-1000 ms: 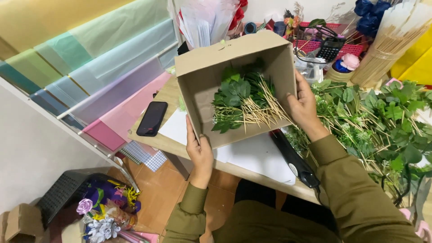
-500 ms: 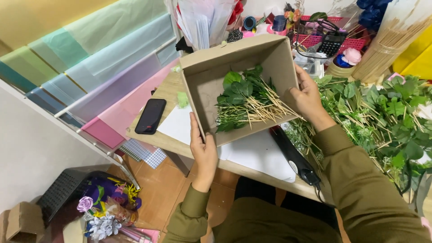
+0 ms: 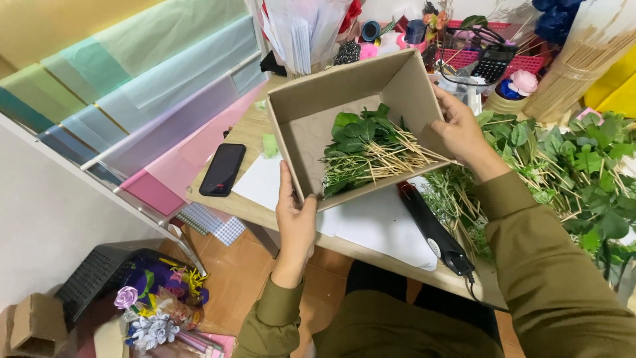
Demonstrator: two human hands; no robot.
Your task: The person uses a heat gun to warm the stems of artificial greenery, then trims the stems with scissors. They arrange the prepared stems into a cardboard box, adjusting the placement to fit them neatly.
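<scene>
Cardboard box, open-topped, brown, held in the centre of the frame and tipped so its opening faces the camera. Inside, a bundle of green leafy stems with pale wooden sticks, lying in the box's lower right part, the stick ends pointing toward the right wall.

Left hand sits just below the box, lower centre of the frame; thumb up along the near left edge, fingers closed under the corner, gripping it. Right hand is right of centre, clasped on the box's right wall, fingers curled over the rim. The box lies between the two hands, both touching it. Olive-green sleeves on both arms.

Beneath the box, a wooden table with white paper sheets partly covered by it. A black phone lies flat left of the box, near the table's left edge. A black corded tool lies just right of the paper, at the near edge.

Right of frame: a big heap of loose green stems on sticks. Upper right: a bundle of pale wooden skewers, a black calculator on a pink basket.

Left half of frame: a rack of translucent wrapping sheets in green, blue and pink. Lower left, on the floor: a small bouquet of paper flowers.
</scene>
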